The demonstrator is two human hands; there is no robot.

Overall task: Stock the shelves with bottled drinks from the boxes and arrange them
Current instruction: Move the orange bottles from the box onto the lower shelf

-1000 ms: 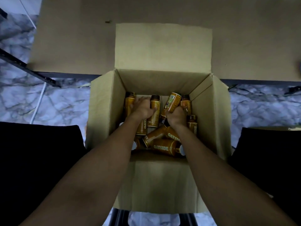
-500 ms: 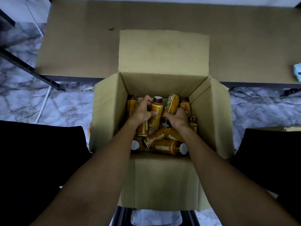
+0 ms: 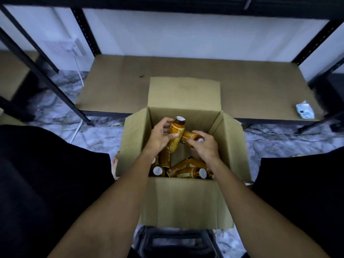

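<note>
Covering most of a tilted bottle (image 3: 189, 135), the right hand (image 3: 204, 148) grips it; the left hand (image 3: 160, 139) grips an upright bottle (image 3: 176, 135) over the open box (image 3: 186, 202). Loose bottles (image 3: 186, 174) lie beneath, partly hidden. Beyond, the shelf (image 3: 242, 86) carries a blurred white packet (image 3: 305, 109).

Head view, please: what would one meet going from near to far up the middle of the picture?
Box's near wall → loose bottles lying inside → left hand gripping an upright bottle, beside right hand gripping a tilted bottle → box's far flap → shelf board → white wall.
</note>
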